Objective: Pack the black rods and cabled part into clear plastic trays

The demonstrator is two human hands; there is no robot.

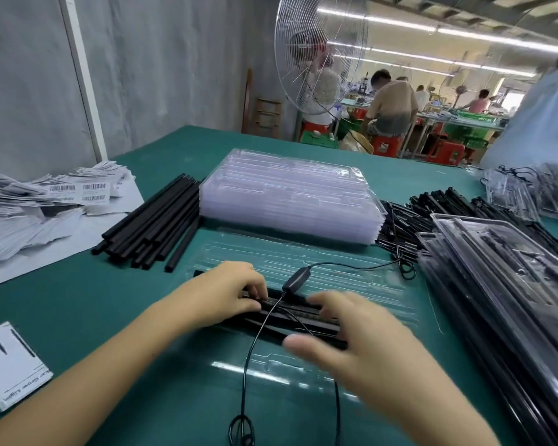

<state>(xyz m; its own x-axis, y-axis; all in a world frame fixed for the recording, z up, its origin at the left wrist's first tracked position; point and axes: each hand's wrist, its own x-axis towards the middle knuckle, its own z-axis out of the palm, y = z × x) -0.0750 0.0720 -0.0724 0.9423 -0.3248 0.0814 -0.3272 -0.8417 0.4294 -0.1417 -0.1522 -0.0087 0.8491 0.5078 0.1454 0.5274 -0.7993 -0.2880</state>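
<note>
Left grip: my left grip (229,289) is clenched, fingers curled down onto the left end of the black rods (300,304).
Right grip: my right grip (351,323) covers the right end of the same rods, thumb stretched along their near side. It is motion-blurred, so I cannot tell whether it grasps them.
Black rods: a few slim, straight, matt bars lying side by side in the near part of the open clear tray (335,268).
Open clear tray: thin glossy plastic moulded with long shallow channels, lying flat on the green surface (142,317).
Cabled part: a smooth oval black inline switch (294,280) rests on the tray just beyond the rods. Its thin cable (255,342) crosses over them towards me and ends in a small coil (241,429).
Tray stack: nested clear trays (290,194), rounded corners, milky where layered, just behind the open tray.
Loose rods: a pile of square-section black bars (152,220) left of the stack.
Packed trays: filled clear trays (496,284) overlapping at right.
Paper: barcode labels (62,191) heaped far left; a printed card (10,365) near left.
</note>
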